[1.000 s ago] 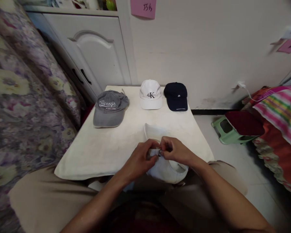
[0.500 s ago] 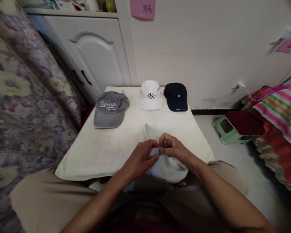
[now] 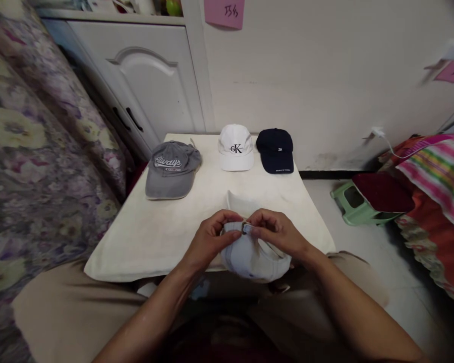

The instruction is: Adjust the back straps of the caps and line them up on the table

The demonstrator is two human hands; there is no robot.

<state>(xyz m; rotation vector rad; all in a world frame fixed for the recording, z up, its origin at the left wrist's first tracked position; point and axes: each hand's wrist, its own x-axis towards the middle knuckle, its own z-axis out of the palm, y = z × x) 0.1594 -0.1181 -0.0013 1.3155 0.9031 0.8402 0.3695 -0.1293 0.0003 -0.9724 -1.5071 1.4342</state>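
Observation:
A white cap (image 3: 249, 257) lies upside down at the near edge of the small white table (image 3: 166, 227), its brim pointing away from me. My left hand (image 3: 208, 237) pinches the cap's back strap from the left. My right hand (image 3: 278, 232) pinches the strap from the right, beside a small dark metal buckle (image 3: 245, 228) between my fingertips. Both hands are closed on the strap.
At the back of the table sit a grey cap (image 3: 172, 169), a white cap with a black logo (image 3: 235, 147) and a navy cap (image 3: 275, 149). A floral curtain (image 3: 41, 141) hangs left. A green stool (image 3: 357, 204) and striped bedding (image 3: 439, 176) are right.
Both hands have lifted slightly and tilted the cap's back up toward me, so the strap and buckle sit higher. The other caps have not moved.

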